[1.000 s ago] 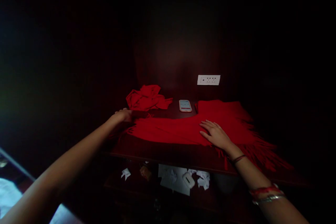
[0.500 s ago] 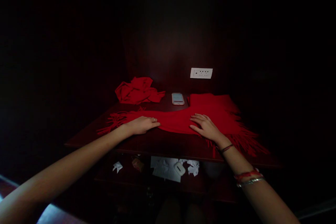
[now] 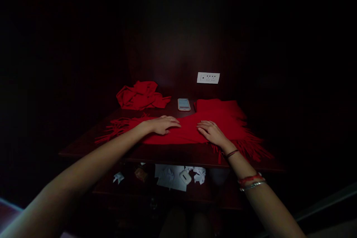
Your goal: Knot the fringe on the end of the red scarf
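Dim tabletop (image 3: 167,151) bearing a fringed red cloth (image 3: 189,131); the right hand (image 3: 212,133) rests on it, fingers extended; the left hand (image 3: 164,125), likewise extended, apparently touches it too.

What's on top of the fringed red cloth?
The left hand and right hand lie over the fringed red cloth; the parts beneath their palms are covered and cannot be seen.

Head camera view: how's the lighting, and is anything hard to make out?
In the head view, the upper corners fall to near black, while the socket plate stands out; in the head view, the red fringed cloth shows plainly, but the phone has an unreadable screen and jagged right edge.
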{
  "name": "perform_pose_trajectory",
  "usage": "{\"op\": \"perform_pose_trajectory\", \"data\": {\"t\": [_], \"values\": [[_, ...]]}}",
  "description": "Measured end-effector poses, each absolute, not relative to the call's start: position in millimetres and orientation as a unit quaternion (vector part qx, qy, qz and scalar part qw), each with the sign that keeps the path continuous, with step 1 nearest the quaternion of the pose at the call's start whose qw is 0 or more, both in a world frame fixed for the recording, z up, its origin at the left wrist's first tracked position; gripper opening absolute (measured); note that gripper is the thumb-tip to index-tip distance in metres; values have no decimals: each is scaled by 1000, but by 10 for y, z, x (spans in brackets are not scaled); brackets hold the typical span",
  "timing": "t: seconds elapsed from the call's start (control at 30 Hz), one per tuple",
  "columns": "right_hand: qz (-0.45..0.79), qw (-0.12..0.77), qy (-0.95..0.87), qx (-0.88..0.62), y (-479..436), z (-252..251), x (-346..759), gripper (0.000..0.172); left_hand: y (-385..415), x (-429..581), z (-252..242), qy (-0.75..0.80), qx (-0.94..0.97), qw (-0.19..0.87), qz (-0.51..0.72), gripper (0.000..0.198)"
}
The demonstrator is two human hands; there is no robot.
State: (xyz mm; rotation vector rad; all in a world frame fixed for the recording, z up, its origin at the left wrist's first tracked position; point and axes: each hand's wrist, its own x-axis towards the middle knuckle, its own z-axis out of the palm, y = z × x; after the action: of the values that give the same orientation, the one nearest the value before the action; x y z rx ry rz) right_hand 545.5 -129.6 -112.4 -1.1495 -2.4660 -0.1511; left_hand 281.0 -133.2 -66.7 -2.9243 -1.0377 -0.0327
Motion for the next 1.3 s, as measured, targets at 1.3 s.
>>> {"op": "perform_pose_trajectory", "data": {"t": [1.3], "values": [[-39,170,-921,-348,-1699,-824,6020,22,-1747,3657,-890,-352,-933,63,-27,49]]}}
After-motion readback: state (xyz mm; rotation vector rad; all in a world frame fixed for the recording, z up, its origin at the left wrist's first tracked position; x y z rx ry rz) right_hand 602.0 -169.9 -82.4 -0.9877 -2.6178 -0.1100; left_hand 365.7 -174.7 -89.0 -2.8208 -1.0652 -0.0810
